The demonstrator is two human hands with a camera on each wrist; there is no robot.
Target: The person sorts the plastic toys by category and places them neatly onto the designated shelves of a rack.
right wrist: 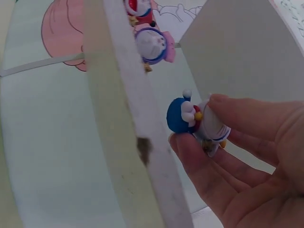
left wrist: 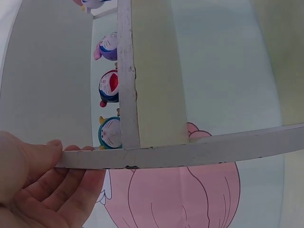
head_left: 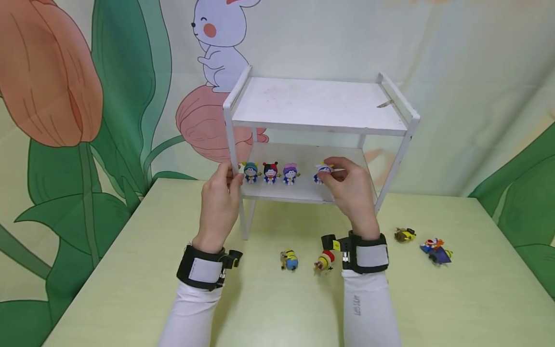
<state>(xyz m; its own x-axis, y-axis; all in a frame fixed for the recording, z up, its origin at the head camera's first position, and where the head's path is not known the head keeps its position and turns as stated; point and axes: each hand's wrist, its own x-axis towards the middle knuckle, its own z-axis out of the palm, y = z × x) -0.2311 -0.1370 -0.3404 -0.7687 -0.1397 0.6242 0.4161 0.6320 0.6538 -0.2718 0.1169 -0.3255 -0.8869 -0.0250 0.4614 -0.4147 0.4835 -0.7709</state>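
Observation:
Between thumb and fingers, my right hand [head_left: 352, 190] pinches a small blue-and-white cat figurine [right wrist: 183, 115] with a white hat, over the lower shelf [head_left: 303, 192] of a white rack. My left hand [head_left: 220, 205] grips the rack's left front post [head_left: 231, 144]; the left wrist view shows the thumb and curled fingers around that post [left wrist: 161, 156]. To the left of the held figurine stand three similar ones in a row: one in a purple hat [head_left: 291, 174], one in a red-and-black hat [head_left: 270, 173] and one in a teal hat [head_left: 250, 172].
The rack's top board [head_left: 312, 103] spans above both hands. On the table in front lie a yellow-and-blue figurine [head_left: 289, 260] and one with a red-and-yellow top [head_left: 325, 260]. Farther right are a yellow-and-brown figurine [head_left: 405, 234] and a dark-caped one [head_left: 440, 256]. A printed curtain [head_left: 455, 96] hangs behind.

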